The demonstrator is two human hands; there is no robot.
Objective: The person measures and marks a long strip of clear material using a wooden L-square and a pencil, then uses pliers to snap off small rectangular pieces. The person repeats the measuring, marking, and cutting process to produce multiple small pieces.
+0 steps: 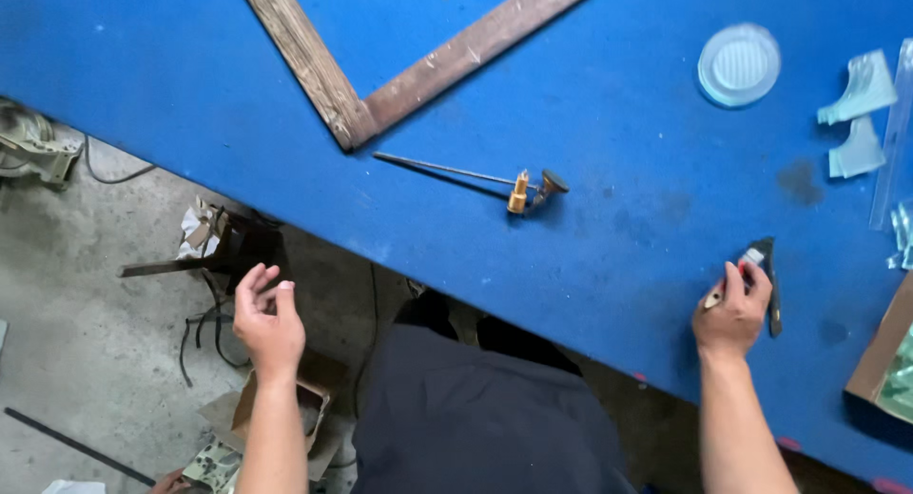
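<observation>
My right hand [730, 313] rests on the blue table [571, 95] and is closed around a small dark-handled tool [767, 275], its black handle sticking out past my fingers. My left hand [267, 318] hovers off the table's edge over the floor, fingers loosely curled and apart, holding nothing. A thin metal rod with a brass fitting and a dark knob, a circle-cutting tool [518, 185], lies on the table between my hands, farther from me.
A wooden right-angle square [352, 114] lies at the top. A round glass disc [739, 64] and glass offcuts [861, 114] sit at the right, with a cardboard box corner [884, 361]. On the concrete floor are scraps, cables and a box [228, 247].
</observation>
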